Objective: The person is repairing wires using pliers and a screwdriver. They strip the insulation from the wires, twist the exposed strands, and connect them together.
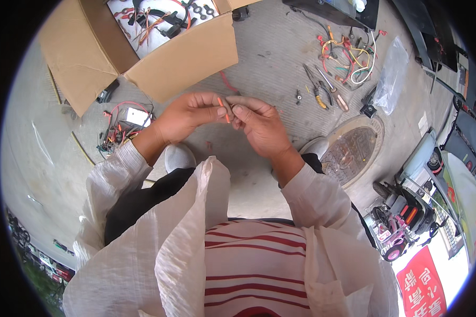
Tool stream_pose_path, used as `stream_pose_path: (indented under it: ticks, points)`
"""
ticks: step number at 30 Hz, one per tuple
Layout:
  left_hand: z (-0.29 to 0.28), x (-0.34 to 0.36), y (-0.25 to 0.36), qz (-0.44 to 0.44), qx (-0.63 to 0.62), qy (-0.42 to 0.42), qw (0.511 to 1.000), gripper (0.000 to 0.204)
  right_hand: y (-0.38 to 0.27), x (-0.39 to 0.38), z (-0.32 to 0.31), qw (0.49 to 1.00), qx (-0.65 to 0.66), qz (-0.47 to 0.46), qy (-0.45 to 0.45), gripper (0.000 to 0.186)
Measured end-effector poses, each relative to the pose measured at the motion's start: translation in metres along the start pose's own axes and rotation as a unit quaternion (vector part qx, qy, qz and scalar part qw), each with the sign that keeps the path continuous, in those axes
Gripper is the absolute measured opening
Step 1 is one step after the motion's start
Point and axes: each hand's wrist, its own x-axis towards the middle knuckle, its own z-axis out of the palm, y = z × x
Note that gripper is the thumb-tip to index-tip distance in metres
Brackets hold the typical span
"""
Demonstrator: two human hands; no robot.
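Note:
My left hand and my right hand meet in front of me above the ground, their fingertips almost touching. A thin orange strip, like a piece of wire or tubing, is pinched between my left thumb and fingers. The fingers of my right hand are closed beside it on something small and dark, mostly hidden. A red wire lies just beyond the hands, near the box; whether it joins what I hold cannot be made out.
An open cardboard box with cables stands ahead. Wires and connectors lie at left. Farther right are tangled wires, pliers, a screwdriver, a clear plastic bag and a round ground cover. Parked scooters stand at right.

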Motion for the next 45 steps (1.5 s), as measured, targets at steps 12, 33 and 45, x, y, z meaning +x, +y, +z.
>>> stream_pose_path:
  ticks: [12, 33, 45]
  points:
    - [-0.012, -0.001, -0.015, -0.06, 0.023, 0.096, 0.993, 0.012, 0.008, 0.004, -0.016, 0.993, -0.053, -0.041, 0.1, 0.01]
    - [0.02, -0.007, -0.002, -0.103, 0.165, 0.15, 0.969, 0.014, 0.01, -0.012, 0.014, 0.968, -0.214, -0.08, 0.102, 0.011]
    - [0.016, -0.007, -0.014, -0.08, 0.18, 0.141, 0.97, 0.015, 0.02, -0.011, 0.019, 0.955, -0.239, -0.087, 0.153, 0.022]
